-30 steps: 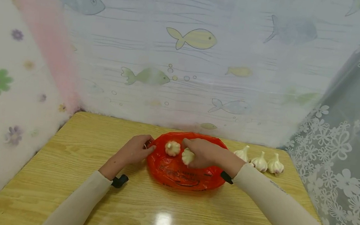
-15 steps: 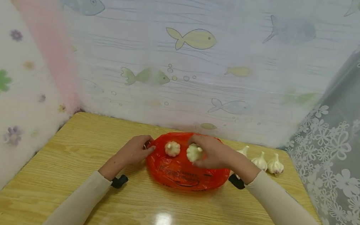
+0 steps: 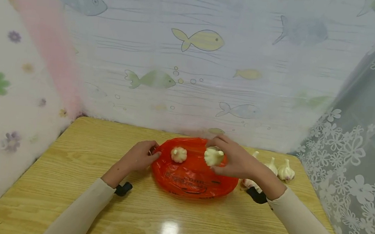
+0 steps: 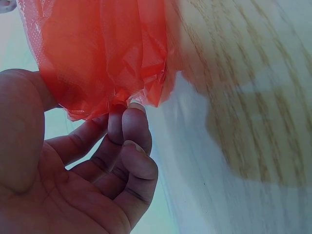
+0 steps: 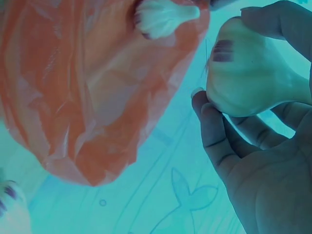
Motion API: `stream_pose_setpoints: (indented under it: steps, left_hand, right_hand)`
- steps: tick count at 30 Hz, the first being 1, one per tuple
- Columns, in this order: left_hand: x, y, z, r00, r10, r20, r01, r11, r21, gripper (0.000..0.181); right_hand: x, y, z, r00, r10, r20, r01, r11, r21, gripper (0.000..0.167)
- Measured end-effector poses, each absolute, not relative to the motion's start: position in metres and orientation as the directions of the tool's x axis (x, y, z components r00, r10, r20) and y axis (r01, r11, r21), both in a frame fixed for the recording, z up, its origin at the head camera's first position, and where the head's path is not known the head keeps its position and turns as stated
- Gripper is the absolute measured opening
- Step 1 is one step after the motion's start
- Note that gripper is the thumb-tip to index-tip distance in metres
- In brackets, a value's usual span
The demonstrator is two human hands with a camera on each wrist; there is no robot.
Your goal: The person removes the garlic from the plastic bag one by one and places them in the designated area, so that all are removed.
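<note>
A red plastic bag [image 3: 190, 182] with dark print lies spread on the table. My left hand [image 3: 138, 156] pinches its left edge; the left wrist view shows the thumb partly behind the film and the fingers curled at the gathered rim. Over the bag's right part, my right hand [image 3: 234, 160] holds a garlic bulb [image 3: 213, 156] between thumb and fingers. Up close in the right wrist view, this bulb [image 5: 251, 70] has a purple patch. A second garlic bulb [image 3: 179, 155] rests on the bag's left part, apart from both hands.
Right of the bag, several garlic bulbs [image 3: 286, 171] stand on the wooden table [image 3: 125, 215], some partly hidden behind my right wrist. A fish-patterned curtain [image 3: 188, 102] hangs along the back edge. Flowered lace [image 3: 342, 149] borders the right side.
My right hand has lifted the garlic bulb off the bag's middle and moved it rightward, tilting its stem to the right. My left hand stays at the bag's edge.
</note>
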State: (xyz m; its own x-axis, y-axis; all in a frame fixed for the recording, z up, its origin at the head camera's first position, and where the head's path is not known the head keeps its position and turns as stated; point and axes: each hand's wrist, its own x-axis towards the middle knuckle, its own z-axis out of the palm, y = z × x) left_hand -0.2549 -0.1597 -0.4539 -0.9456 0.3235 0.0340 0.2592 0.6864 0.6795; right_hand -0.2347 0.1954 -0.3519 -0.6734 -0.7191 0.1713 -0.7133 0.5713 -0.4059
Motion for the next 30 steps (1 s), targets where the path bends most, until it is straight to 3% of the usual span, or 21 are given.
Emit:
stream_pose_setpoints:
  steps: [25, 30]
  left_hand:
    - [-0.256, -0.160, -0.454, -0.943, 0.330, 0.043, 0.271, 0.687, 0.675, 0.019]
    - [-0.255, -0.160, -0.454, -0.943, 0.329, 0.045, 0.271, 0.683, 0.678, 0.019]
  right_hand:
    - [-0.207, 0.248, -0.361, -0.762, -0.579, 0.290, -0.631, 0.563, -0.533, 0.065]
    - [-0.204, 0.261, -0.365, -0.771, -0.556, 0.310, -0.628, 0.587, -0.511, 0.065]
